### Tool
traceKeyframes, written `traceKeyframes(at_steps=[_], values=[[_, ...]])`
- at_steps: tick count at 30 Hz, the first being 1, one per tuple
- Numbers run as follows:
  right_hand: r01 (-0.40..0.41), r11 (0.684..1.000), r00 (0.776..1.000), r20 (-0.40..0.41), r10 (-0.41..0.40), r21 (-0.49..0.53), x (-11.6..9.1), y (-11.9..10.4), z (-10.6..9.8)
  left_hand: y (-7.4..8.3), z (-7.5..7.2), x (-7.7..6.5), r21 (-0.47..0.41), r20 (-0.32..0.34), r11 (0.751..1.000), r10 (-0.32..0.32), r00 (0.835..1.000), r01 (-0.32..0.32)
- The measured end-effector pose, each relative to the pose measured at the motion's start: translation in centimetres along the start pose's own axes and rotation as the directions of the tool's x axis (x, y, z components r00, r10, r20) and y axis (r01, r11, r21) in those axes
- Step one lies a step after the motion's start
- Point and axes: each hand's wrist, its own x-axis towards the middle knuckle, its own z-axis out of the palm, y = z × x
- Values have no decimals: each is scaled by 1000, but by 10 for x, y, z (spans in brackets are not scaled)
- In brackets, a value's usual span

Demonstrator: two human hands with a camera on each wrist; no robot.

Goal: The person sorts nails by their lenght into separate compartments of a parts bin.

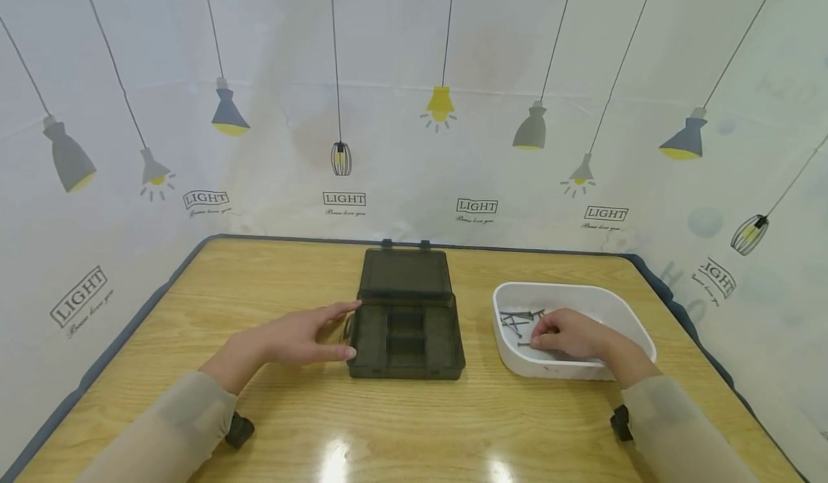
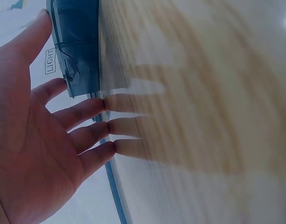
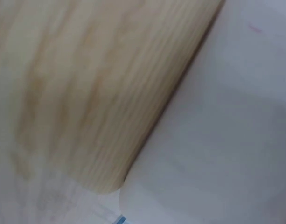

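Note:
A dark, see-through plastic box [image 1: 407, 339] with inner dividers stands on the table, its lid [image 1: 405, 271] tipped back. My left hand [image 1: 294, 336] is at its left side, thumb and fingertips touching the edge; the left wrist view has the fingers of this hand [image 2: 49, 126] extended by the box corner [image 2: 80, 51]. Inside a white tray [image 1: 572, 292] to the right, my right hand [image 1: 572, 333] pinches a small dark screw [image 1: 522, 344] that pokes out leftward from the fingertips. Several more dark screws [image 1: 514, 319] lie beside it. The right wrist view has the tray's outer wall [image 3: 217, 140], not the hand.
The wooden table [image 1: 272, 425] has a dark blue edge [image 1: 291, 238]. A strip of wood lies between box and tray. White sheeting [image 1: 388, 52] printed with lamps rises behind and on both sides.

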Motion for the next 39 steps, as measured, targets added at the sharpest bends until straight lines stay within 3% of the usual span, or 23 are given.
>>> traceKeyframes(at_steps=[9,17,26,33,39], values=[[-85,994,996,-6,86,74,-3,-3,-1,0,1,1,3,-2,1000,7,1000,-7],[-90,991,996,8,90,97,-1,1,-1,-2,1,2,-2,-1,1000,17,1000,-17],[-105,989,993,-39,109,101,-5,-8,-10,-1,1,1,0,-7,1000,13,1000,-13],[-24,990,990,-137,43,140,-10,-23,-22,0,1,1,-1,-8,1000,12,1000,-12],[47,973,979,-202,0,226,-13,-49,-27,-1,1,0,-12,-7,1000,10,1000,-10]])
